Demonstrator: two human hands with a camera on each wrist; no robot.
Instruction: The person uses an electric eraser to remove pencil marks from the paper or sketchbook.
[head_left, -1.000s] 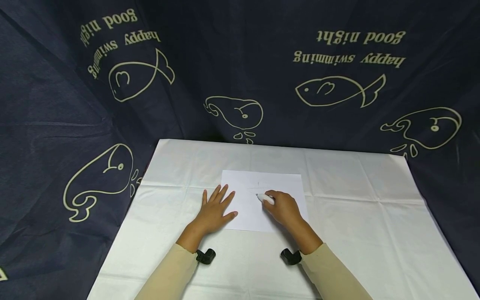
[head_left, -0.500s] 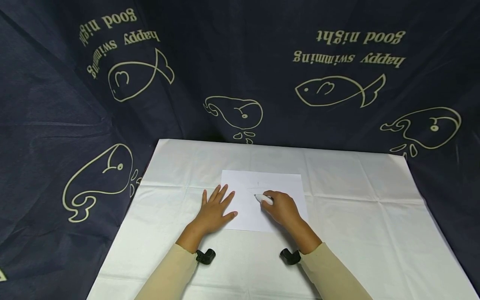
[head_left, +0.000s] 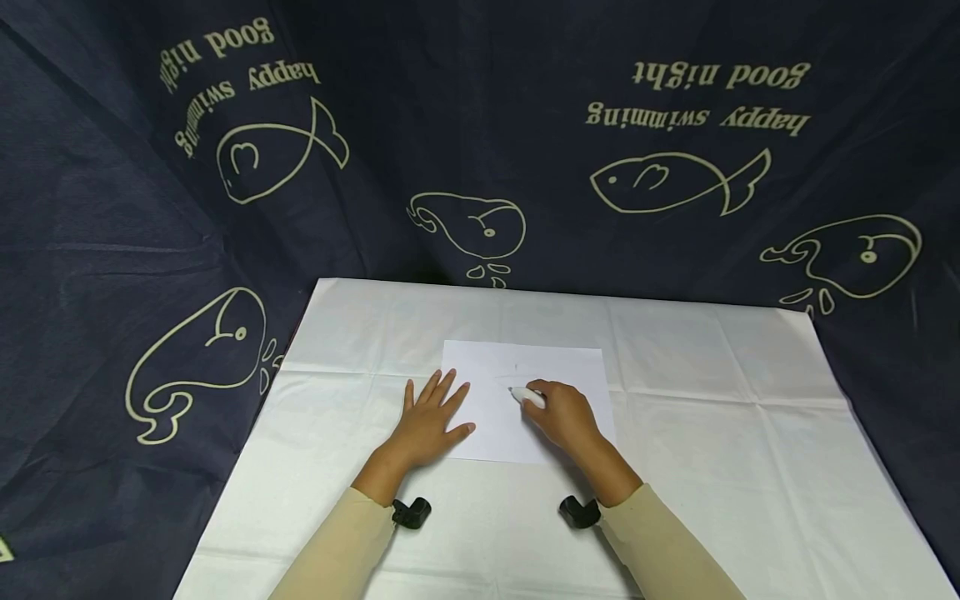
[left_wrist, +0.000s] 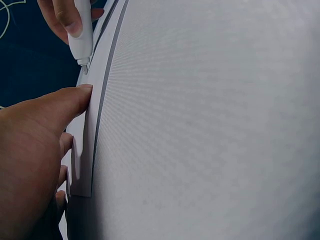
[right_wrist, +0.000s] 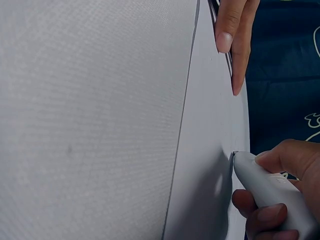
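A white sheet of paper (head_left: 487,358) lies on the white-covered table, with a few faint thin lines near its upper middle. My left hand (head_left: 426,425) rests flat with fingers spread over the paper's left edge. The right hand (head_left: 566,414) grips a thick white pen-shaped tool (head_left: 531,397) between thumb and fingers. Its small grey tip points left at the paper, just below the faint lines. In the right wrist view, the rounded body of the tool (right_wrist: 272,192) shows with its tip at the sheet. The left wrist view shows the left thumb (left_wrist: 75,97) over the paper's edge.
White cloth (head_left: 697,467) with fold creases covers the table. A dark blue curtain (head_left: 555,250) printed with fish, whales and lettering hangs behind and to the left. Small black wrist cameras (head_left: 411,512) sit at both beige cuffs.
The right hand has shifted slightly left with the white tool, its tip moving a short way left over the paper. The left hand has stayed in place.
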